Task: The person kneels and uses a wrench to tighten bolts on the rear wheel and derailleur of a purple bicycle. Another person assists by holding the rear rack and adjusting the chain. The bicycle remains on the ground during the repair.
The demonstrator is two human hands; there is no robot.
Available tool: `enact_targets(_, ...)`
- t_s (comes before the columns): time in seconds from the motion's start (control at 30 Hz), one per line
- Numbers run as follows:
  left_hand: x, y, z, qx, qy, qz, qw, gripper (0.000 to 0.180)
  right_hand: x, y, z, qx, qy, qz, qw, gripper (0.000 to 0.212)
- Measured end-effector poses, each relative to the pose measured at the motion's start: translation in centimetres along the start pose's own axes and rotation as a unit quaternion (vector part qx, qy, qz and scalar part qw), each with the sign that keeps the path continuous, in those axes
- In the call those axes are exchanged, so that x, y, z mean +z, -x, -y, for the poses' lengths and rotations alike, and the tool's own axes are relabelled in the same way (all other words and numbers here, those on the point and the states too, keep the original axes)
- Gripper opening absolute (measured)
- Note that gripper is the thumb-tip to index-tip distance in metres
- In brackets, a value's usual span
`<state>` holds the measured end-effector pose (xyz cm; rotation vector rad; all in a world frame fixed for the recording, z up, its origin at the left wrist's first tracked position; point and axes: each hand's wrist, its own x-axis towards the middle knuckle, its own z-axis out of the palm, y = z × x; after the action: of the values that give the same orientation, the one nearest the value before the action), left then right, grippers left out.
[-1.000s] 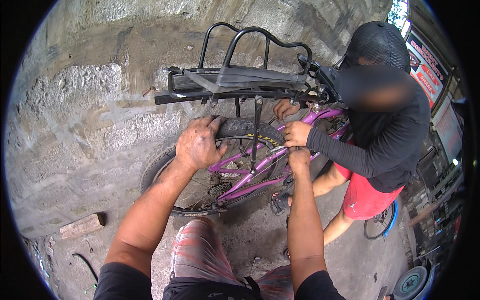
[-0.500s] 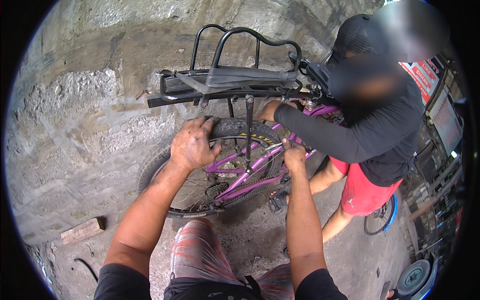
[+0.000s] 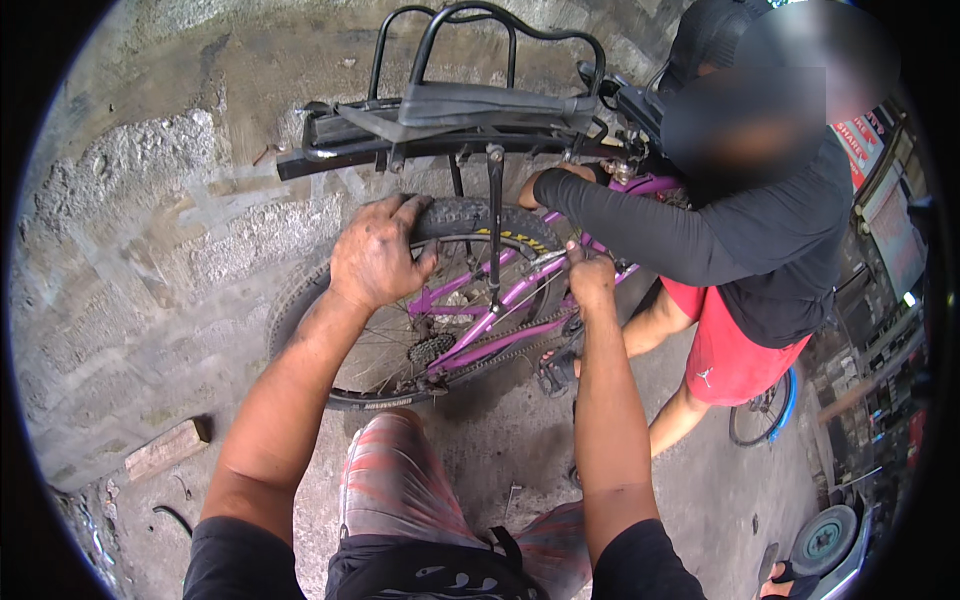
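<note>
A purple bicycle (image 3: pixel 520 290) with a black rear rack (image 3: pixel 430 135) stands by the wall. My left hand (image 3: pixel 380 252) grips the top of its knobby rear tire (image 3: pixel 460 213), fingers curled over the tread and the thumb on the near side. Beside the purple frame tubes, my right hand (image 3: pixel 590 275) is closed, its thumb pressed along a slim silver metal tool (image 3: pixel 546 258) that points toward the wheel. What kind of tool it is does not show clearly. Below lie the cogs of the cassette (image 3: pixel 432 348) and the chain (image 3: pixel 500 352).
Close on the right, another person in a dark sleeve (image 3: pixel 640 225) and red shorts (image 3: pixel 745 350) reaches to the bicycle. A rough concrete wall (image 3: pixel 150 250) runs behind it. A wooden block (image 3: pixel 168 450) lies at left; a blue-rimmed wheel (image 3: pixel 765 415) and a spare wheel (image 3: pixel 825 540) are at right.
The bicycle and both my hands appear higher in the picture, as the view has tilted slightly. Both my grips look the same. The other person's arm still reaches to the bicycle.
</note>
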<state>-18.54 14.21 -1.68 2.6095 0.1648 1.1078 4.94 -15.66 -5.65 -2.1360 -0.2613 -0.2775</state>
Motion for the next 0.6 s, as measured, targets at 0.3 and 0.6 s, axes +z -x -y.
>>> enact_targets(0.3, 1.2, 0.4, 0.5, 0.009, -0.058, -0.038, 0.998, 0.058, -0.3, 1.3, 2.9, 0.064, -0.007, -0.002, 0.998, 0.054)
enact_targets(0.6, 2.1, 0.3, 1.0, 0.041, -0.065, -0.050, 0.996, 0.053, -0.9, 2.3, 4.0, 0.055, -0.045, 0.000, 0.997, 0.039)
